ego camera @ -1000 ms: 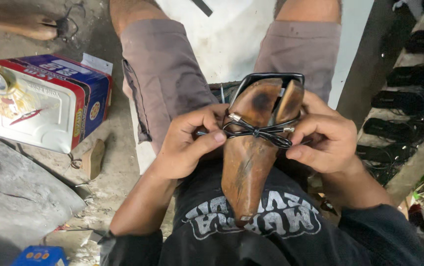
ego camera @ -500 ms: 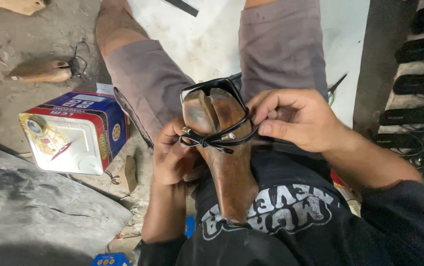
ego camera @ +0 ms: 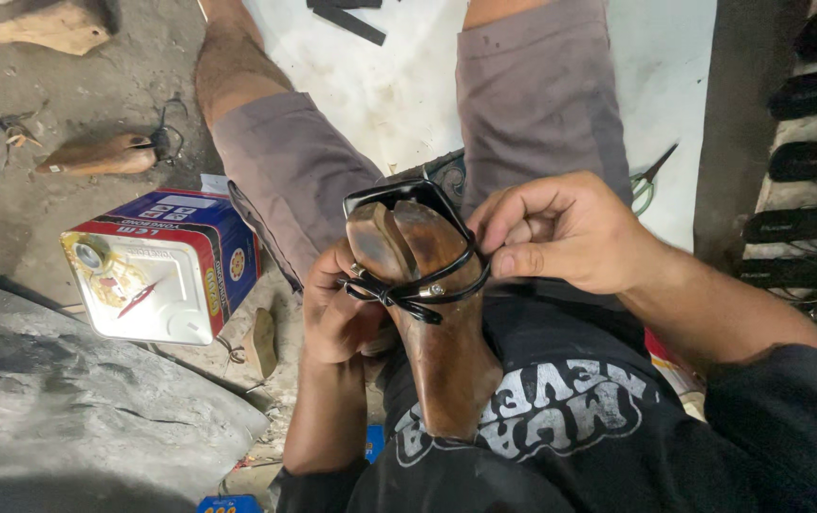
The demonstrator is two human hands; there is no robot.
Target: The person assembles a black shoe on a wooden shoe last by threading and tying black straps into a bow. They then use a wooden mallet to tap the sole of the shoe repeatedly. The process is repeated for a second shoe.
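A brown wooden shoe last (ego camera: 432, 332) rests on my lap, toe end pointing away, with a black sandal sole (ego camera: 399, 193) at its far end. Thin black straps (ego camera: 413, 290) with a small metal buckle cross over the last. My left hand (ego camera: 337, 313) grips the last from the left side, fingers wrapped under the straps. My right hand (ego camera: 560, 233) pinches the right end of the straps against the last's edge. I sit with knees apart in grey shorts.
A rectangular red, blue and white tin can (ego camera: 157, 266) lies on the floor at left. Two more wooden lasts (ego camera: 95, 157) lie further back. Scissors (ego camera: 650, 180) rest on a white sheet (ego camera: 408, 85). Black sandals (ego camera: 807, 161) are stacked at right.
The view has shifted so the last sits lower and more central. My right hand has moved to the straps' right end; my left hand has slid down onto the last's left side.
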